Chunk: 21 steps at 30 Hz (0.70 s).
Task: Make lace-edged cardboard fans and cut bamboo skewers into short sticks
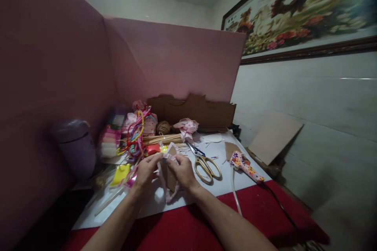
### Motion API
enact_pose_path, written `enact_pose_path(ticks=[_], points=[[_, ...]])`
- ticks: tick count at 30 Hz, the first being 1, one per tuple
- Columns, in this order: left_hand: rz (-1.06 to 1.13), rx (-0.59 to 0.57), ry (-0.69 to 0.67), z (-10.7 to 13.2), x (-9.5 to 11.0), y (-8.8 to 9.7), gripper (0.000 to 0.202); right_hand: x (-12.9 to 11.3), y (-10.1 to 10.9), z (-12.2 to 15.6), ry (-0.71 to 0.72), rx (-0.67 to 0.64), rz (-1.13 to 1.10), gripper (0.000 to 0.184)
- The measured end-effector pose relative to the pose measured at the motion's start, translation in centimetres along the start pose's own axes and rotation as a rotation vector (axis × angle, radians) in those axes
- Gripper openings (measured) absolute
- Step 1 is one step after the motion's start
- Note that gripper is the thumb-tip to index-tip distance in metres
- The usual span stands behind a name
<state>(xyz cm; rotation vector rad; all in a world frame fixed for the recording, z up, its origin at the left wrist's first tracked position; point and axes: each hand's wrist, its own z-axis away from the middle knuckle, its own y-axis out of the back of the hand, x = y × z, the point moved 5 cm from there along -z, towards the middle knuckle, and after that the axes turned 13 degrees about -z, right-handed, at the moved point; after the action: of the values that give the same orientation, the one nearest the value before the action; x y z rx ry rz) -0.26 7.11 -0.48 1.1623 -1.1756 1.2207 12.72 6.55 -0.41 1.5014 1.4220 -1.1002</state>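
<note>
Between my two hands is a piece of brown cardboard (pixel 170 178) edged with pale pink fabric, held above the white sheet. My left hand (pixel 148 170) pinches its upper left edge, fingers closed on the fabric. On the other side my right hand (pixel 183 171) is closed on the upper right edge, thumb pressed against the board. Just right of my right hand lie gold-handled scissors (pixel 206 169), blades pointing away. A flowered hot glue gun (pixel 246 166) rests farther right, a clear glue stick at its back and a small cardboard scrap (pixel 231 150) beside it.
Behind my hands lie thin wooden sticks (pixel 163 139), a ball of twine (pixel 163 127), crumpled pink fabric (pixel 187 126) and a tangle of colourful pipe cleaners (pixel 138 129). A yellow packet (pixel 120 174) sits left. A purple bin (pixel 75 149) stands far left. Torn cardboard (pixel 191 111) leans behind.
</note>
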Motion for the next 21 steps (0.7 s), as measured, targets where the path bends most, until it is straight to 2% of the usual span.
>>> enact_pose_path(ticks=[3,8,14,21], points=[[-0.003,0.012,0.014,-0.1,0.2,0.2,0.039,0.0,-0.2,0.0,0.003,-0.005,-0.011,0.025],[-0.03,-0.047,-0.012,-0.7,0.0,0.0,0.039,0.4,-0.1,0.2,-0.036,0.029,-0.067,0.026],[-0.028,-0.083,-0.12,-1.1,-0.6,-0.2,0.038,-0.2,0.1,0.8,-0.001,0.075,0.029,0.027],[0.082,-0.077,-0.099,0.2,0.0,-0.7,0.032,-0.6,0.2,0.6,0.037,0.066,-0.015,0.026]])
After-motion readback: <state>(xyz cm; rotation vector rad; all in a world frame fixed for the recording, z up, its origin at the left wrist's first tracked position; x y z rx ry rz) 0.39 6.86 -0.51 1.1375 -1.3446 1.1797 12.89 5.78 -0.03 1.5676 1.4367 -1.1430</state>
